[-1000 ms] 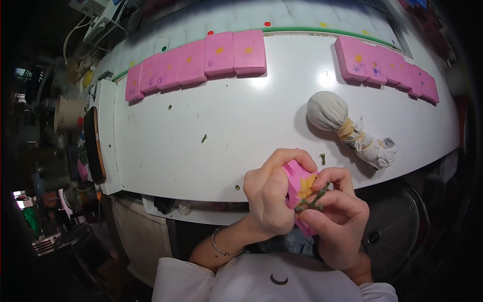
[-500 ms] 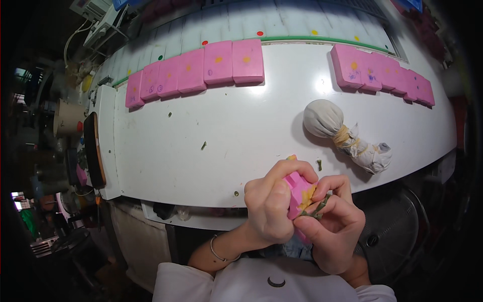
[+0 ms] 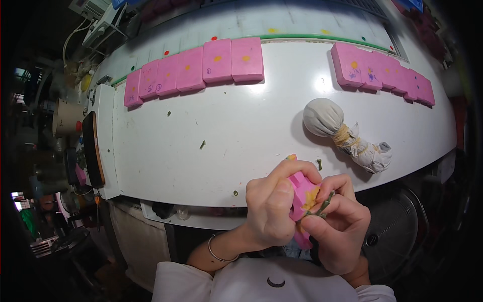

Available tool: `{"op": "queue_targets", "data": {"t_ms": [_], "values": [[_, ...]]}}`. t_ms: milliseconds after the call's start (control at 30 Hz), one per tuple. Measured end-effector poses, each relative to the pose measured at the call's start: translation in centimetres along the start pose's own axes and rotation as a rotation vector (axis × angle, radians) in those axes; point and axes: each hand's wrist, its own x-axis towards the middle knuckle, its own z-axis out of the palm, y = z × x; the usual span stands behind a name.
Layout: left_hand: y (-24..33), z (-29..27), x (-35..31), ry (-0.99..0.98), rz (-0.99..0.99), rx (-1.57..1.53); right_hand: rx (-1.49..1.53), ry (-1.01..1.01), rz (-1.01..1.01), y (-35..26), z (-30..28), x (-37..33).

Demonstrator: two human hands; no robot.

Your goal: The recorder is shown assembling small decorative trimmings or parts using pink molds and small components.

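Observation:
Just past the near edge of the white table, my left hand (image 3: 269, 211) is closed around a pink rubbery mold block (image 3: 300, 187) with a yellow-stained patch. Close against it, my right hand (image 3: 344, 226) pinches a thin dark green piece (image 3: 327, 202) between thumb and fingers at the block's yellow side. The green piece sticks up past the fingertips. My fingers hide most of the block's underside and whatever is inside it. Beyond my right hand lies a knotted pale cloth bag (image 3: 322, 118), tied round its neck with tan bands.
Pink blocks stand in a left row (image 3: 190, 70) and a right row (image 3: 372, 70) along the table's far side. Behind them runs a whitish belt (image 3: 241, 27) with coloured dots. Green scraps (image 3: 203, 145) are scattered on the tabletop (image 3: 241, 126). A fan (image 3: 390, 236) is at lower right.
Both hands and the pink mold block have shifted slightly right, and the green piece now stands more upright in my right fingers. The belt's dots have moved left.

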Motion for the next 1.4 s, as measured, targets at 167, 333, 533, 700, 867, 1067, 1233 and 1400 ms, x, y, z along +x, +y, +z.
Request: {"op": "queue_targets", "data": {"t_ms": [167,333,533,700,867,1067,1233,1400], "values": [[0.0,0.0,0.0,0.0,0.018,0.009,-0.028,-0.033,0.019,-0.1,-0.3,0.1],[-0.1,0.1,0.1,-0.012,0.022,0.013,-0.012,-0.046,0.022,-0.1,-0.6,0.1],[-0.3,0.0,0.1,-0.012,0.042,0.012,-0.017,-0.064,0.03,-0.2,-0.7,0.2],[-0.2,-0.2,0.1,-0.039,0.035,0.008,-0.01,-0.067,0.046,-0.3,-0.7,0.2],[-0.4,-0.2,0.0,-0.036,0.051,-0.006,-0.003,-0.079,0.053,-0.3,-0.8,0.2],[-0.2,-0.2,0.1,-0.033,0.066,0.022,-0.074,-0.086,0.027,-0.5,-0.8,0.1],[-0.2,-0.3,-0.1,-0.004,0.042,0.025,-0.037,-0.005,0.114,-0.8,-0.2,0.1],[-0.1,0.0,-0.3,0.037,0.057,0.067,-0.085,0.05,0.157,-1.5,0.7,-0.1]]}}
